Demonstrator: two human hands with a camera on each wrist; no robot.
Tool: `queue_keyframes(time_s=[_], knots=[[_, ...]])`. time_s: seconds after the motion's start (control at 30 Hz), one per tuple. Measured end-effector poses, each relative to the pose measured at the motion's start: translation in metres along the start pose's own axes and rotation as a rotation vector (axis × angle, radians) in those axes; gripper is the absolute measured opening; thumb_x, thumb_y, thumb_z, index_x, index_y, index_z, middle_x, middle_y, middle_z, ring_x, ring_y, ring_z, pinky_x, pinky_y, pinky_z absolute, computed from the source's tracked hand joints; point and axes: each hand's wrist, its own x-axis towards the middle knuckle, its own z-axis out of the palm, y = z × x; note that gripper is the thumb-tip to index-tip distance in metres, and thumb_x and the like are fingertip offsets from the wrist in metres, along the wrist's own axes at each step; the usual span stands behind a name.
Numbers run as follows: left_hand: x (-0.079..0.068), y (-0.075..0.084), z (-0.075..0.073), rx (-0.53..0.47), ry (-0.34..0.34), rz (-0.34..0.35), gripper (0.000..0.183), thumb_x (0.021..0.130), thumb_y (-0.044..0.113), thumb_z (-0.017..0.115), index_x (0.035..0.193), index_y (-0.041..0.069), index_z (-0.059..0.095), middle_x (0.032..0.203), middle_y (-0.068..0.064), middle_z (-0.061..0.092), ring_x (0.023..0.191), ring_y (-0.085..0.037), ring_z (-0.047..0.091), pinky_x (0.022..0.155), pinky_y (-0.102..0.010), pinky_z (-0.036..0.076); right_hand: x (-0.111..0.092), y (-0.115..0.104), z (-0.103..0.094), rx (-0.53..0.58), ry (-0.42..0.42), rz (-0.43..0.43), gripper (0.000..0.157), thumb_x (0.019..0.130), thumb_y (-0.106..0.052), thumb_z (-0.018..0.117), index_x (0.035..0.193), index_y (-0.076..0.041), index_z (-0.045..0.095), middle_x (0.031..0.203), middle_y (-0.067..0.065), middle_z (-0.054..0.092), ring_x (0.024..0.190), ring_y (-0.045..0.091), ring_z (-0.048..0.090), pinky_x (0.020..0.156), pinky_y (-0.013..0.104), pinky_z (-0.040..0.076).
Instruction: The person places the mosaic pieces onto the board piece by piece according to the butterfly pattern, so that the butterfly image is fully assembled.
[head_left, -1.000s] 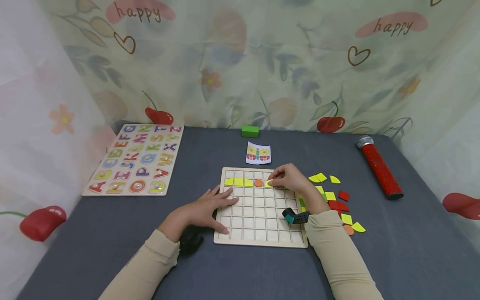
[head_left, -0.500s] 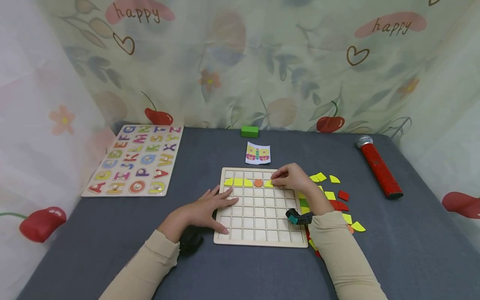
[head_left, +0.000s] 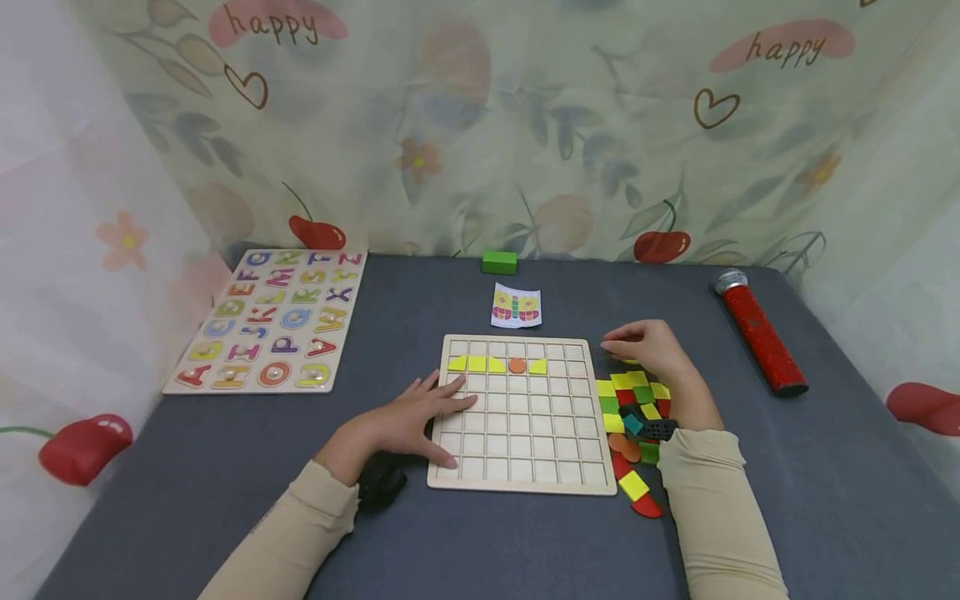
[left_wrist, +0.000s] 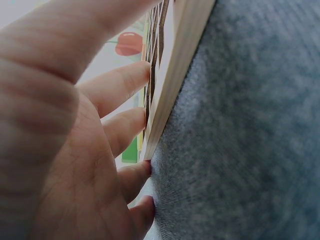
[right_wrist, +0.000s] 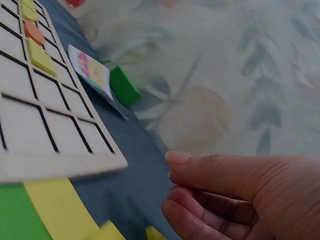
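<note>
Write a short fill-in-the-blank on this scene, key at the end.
1. The left hand touches the grid board at its ____ side, opposite the loose pieces.
2. The only round piece on the board is colored ____.
3. Counting both sides of that round piece, the board holds ____ yellow pieces.
4. The block behind the picture card is colored ____.

Missing words: left; orange; four; green.
</note>
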Motion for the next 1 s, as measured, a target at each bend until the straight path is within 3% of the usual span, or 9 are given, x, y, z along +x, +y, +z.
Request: queue_keyframes(time_s=[0.33,0.6,1.0], knots=[[0.0,0.001,0.0,0.009,0.006,-0.016,0.089,0.07,0.045,0.077,0.145,0.025,0.033,0.158,-0.002,0.011,0.145,-0.032,-0.009,0.116,-0.053,-0.003,-0.004,0.027,-0.022,0.018,0.091,0.152,0.044,0.092,-0.033,0.058,0.124,-0.003,0.058,0.125,0.021,0.056,0.102,0.028,0.058,0.094,0.039,0.048],[-0.001,0.002,0.0,0.007,0.008,-0.021,0.089,0.071,0.045,0.078,0.145,0.025,0.033,0.158,-0.002,0.011,0.145,-0.033,-0.009,0.116,-0.053,-0.003,-0.004,0.04,-0.027,0.086,0.117,0.224,0.045,0.091,-0.023,0.061,0.127,0.003,0.054,0.127,0.022,0.051,0.072,0.0,0.058,0.067,0.012,0.049],[-0.001,0.003,0.0,0.01,0.009,-0.02,0.089,0.071,0.045,0.078,0.145,0.025,0.033,0.158,-0.002,0.012,0.145,-0.033,-0.009,0.116,-0.053,-0.002,0.0,0.038,-0.02,-0.024,0.153,0.244,0.035,0.089,-0.014,0.063,0.117,0.005,0.06,0.109,0.019,0.059,0.069,0.011,0.057,0.057,0.013,0.046]])
